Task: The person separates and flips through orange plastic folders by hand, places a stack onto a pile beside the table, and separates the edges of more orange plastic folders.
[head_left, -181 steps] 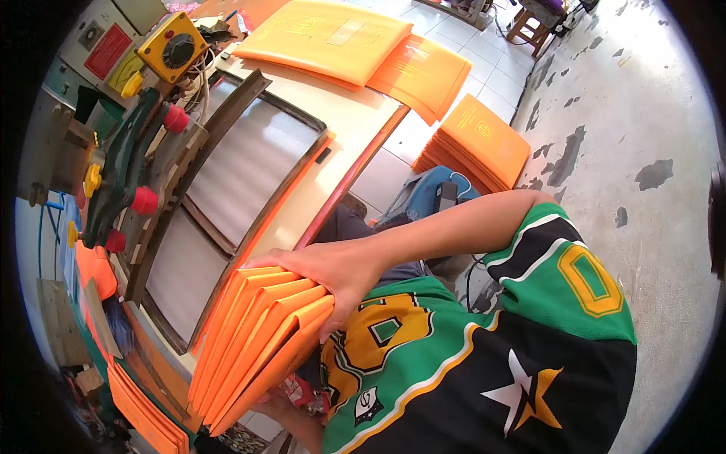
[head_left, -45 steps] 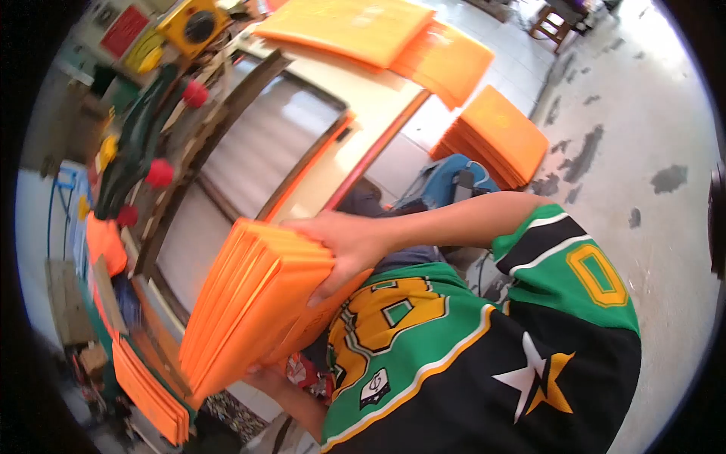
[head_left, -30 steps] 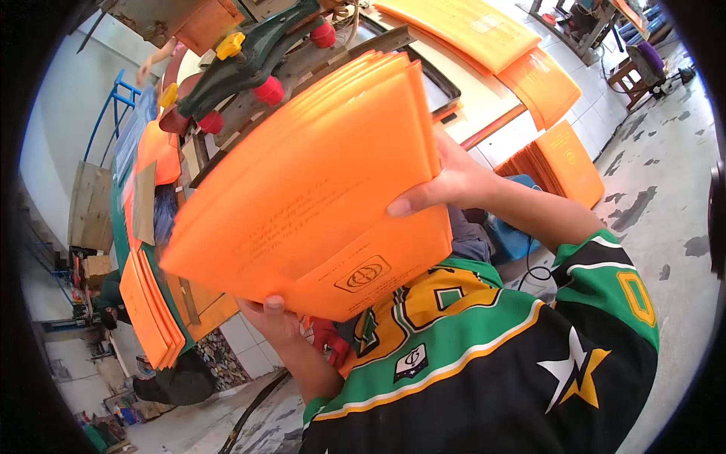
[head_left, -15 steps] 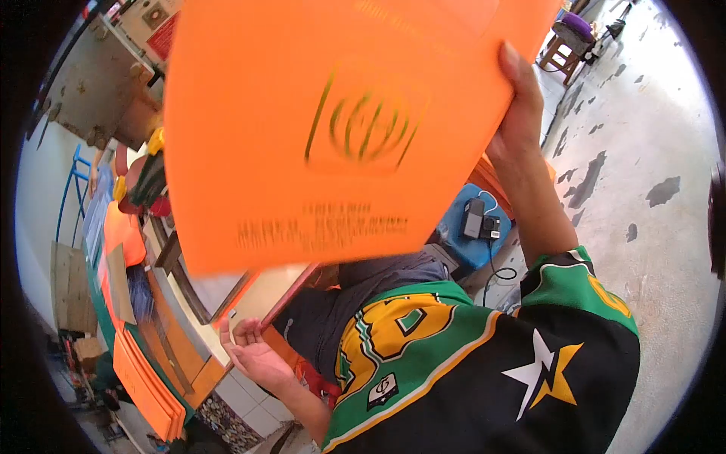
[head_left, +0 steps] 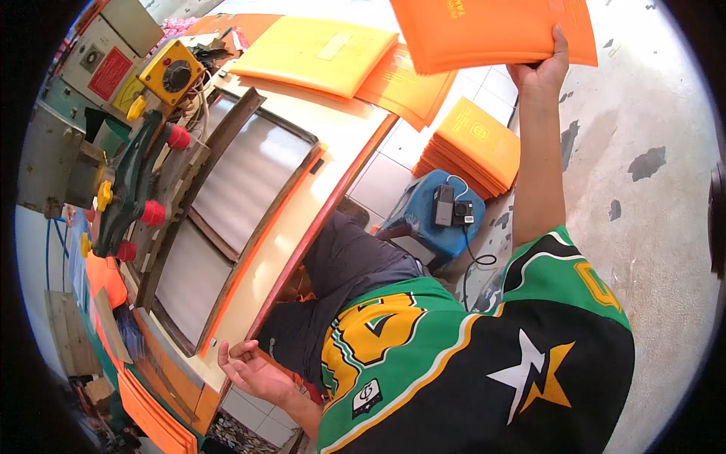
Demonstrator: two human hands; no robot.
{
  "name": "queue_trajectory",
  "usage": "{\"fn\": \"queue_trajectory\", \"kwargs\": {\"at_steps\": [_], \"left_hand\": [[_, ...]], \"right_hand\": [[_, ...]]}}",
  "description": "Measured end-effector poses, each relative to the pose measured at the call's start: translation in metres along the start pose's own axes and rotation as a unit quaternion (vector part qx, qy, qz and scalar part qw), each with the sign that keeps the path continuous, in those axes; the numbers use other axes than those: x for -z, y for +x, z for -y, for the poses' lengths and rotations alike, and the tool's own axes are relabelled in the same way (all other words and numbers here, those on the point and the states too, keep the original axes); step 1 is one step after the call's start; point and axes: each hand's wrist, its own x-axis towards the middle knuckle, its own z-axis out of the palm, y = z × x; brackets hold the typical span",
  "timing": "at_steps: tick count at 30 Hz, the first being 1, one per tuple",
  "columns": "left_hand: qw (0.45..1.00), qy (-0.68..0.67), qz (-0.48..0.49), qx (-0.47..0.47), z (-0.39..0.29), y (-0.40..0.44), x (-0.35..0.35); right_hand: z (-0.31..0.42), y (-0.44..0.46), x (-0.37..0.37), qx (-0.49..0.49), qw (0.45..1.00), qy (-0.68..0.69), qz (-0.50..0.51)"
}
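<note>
Orange folders point(head_left: 491, 30) up high in R hand point(head_left: 538, 68)!
Glossy orange w/ gold print on the face, gripped at the lower edge, slightly tilted, bottom edges in view, upper part cut off at top of pic

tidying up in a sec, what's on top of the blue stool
The blue stool holds two small dark devices, with a white cable and a black cable by them; the seat beneath them is hidden.

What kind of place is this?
Probably a workshop, maybe for printing folders: there's a green machine with red knobs, a pile of orange folders, and matching ones in the right hand.
</note>
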Motion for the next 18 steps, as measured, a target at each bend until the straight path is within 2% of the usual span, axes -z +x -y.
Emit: {"fn": "queue_trajectory", "kwargs": {"at_steps": [5, 8, 15, 18], "left_hand": [[1.0, -0.015, 0.017, -0.002, 0.003, -0.004, -0.006], [1.0, -0.018, 0.018, 0.014, -0.001, -0.01, -0.007], [0.997, -0.044, 0.034, 0.052, -0.001, -0.017, -0.013], [0.993, -0.063, 0.054, 0.081, -0.005, -0.018, -0.02]], "right_hand": [[0.01, 0.035, 0.058, 0.042, 0.996, -0.003, -0.077], [0.011, 0.047, 0.088, 0.054, 0.985, 0.013, -0.161], [0.002, 0.076, 0.18, 0.086, 0.978, 0.036, -0.186], [-0.005, 0.078, 0.217, 0.086, 0.965, 0.051, -0.243]]}}
